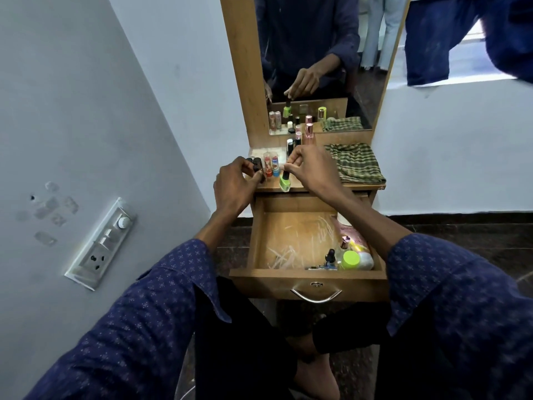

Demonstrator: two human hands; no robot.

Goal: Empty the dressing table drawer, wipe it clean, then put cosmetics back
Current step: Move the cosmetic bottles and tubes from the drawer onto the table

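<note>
The wooden drawer (305, 274) stands pulled out below the dressing table top (360, 186). In its right near corner lie a lime-capped jar (350, 259), a dropper bottle (330, 256) and a pink tube (353, 236). My right hand (307, 166) pinches the cap of a green nail polish bottle (285, 181) above the top's front edge. My left hand (235, 184) grips a small dark bottle (257, 166) beside two clear red-filled tubes (271, 164). More small bottles (298, 140) stand behind, near the mirror.
A folded green checked cloth (356, 163) lies on the right of the table top. The mirror (317, 59) rises behind. A switch and socket plate (101, 243) sits on the left wall. My knees are under the drawer front with its metal handle (315, 295).
</note>
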